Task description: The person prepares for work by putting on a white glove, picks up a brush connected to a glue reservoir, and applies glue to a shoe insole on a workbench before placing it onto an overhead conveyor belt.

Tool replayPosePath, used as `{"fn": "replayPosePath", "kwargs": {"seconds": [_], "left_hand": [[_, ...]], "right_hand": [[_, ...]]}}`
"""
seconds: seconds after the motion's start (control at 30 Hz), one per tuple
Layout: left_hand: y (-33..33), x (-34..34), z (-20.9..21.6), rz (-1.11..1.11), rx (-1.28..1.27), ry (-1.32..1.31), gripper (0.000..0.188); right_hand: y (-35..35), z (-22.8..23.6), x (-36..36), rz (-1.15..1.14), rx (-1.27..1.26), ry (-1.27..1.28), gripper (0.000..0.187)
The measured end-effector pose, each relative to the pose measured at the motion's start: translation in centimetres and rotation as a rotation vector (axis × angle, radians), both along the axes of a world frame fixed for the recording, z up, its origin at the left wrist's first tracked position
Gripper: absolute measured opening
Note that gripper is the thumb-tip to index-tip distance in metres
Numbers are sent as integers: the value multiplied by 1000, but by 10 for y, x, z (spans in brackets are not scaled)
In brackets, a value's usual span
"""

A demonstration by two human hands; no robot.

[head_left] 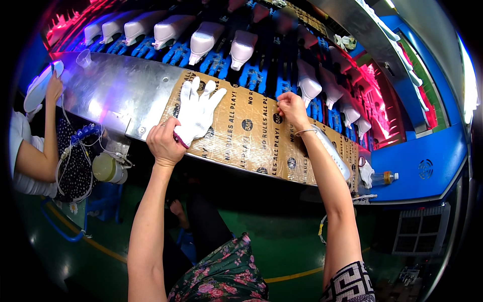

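Note:
A white knitted glove (197, 109) lies spread across the tape-covered cardboard on the bench, its fingers pointing away from me. Closed around its purple-edged cuff is my left hand (166, 141). To the right, over the cardboard's far edge, my right hand (293, 109) has its thumb and fingertips pressed together; anything between them is too small to make out. A pale shoe sole (332, 152) lies on the cardboard, partly covered by my right forearm.
Beyond the metal bench (118, 75), several white foot-shaped forms (203, 42) stand on blue holders. A clear bottle (385, 177) lies by a white bundle (366, 171) at right. At left, another person's hand (54, 88) is at a white sole (43, 85), near a pale round container (108, 167).

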State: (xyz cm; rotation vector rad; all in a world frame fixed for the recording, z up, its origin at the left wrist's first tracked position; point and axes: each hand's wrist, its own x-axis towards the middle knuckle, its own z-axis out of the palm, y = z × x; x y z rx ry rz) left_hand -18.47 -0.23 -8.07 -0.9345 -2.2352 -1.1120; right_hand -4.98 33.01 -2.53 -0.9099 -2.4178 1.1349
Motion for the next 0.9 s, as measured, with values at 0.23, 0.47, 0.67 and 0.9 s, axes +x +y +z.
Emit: {"fn": "replayPosePath", "kwargs": {"seconds": [0.23, 0.47, 0.67, 0.9], "left_hand": [[0, 0, 0, -2, 4, 15, 19], [-1, 0, 0, 3, 12, 18, 20], [-1, 1, 0, 10, -7, 6, 23], [1, -1, -2, 18, 32, 56, 28]], "right_hand": [[-3, -2, -8, 180, 362, -189, 11], [-6, -3, -14, 285, 665, -260, 10], [0, 0, -13, 151, 578, -289, 14], [31, 14, -3, 12, -348, -78, 17]]}}
